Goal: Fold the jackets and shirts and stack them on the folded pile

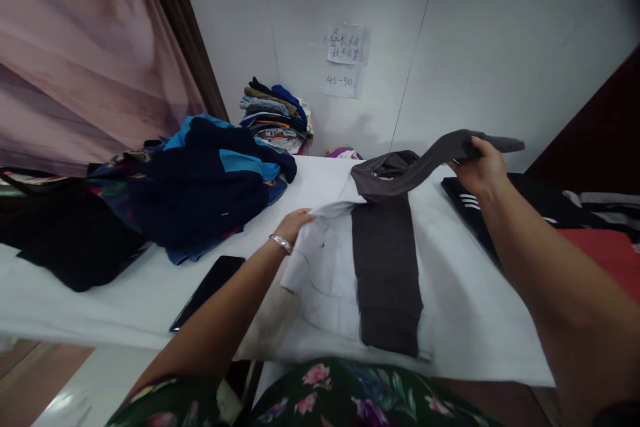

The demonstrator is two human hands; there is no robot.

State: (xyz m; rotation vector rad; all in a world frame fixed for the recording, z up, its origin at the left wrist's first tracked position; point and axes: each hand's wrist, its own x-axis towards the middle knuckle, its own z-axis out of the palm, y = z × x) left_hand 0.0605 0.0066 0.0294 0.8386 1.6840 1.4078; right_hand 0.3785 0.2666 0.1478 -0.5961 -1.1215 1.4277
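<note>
A grey and white long-sleeved hooded top (387, 267) lies partly folded on the white table in front of me. One dark grey sleeve runs straight down over its body. My left hand (294, 225), with a silver bracelet at the wrist, pinches the white edge of the top on its left side. Raised at the right, my right hand (483, 167) grips the other dark grey sleeve (440, 150) near its cuff and holds it up off the table. The sleeve stretches from the neck area to that hand.
Heaped dark blue clothes (200, 180) and a black garment (75, 233) lie at the left. A black phone (207, 290) rests near the front edge. Folded clothes are stacked (275, 120) against the wall. Black (530, 200) and red (597, 253) garments lie at the right.
</note>
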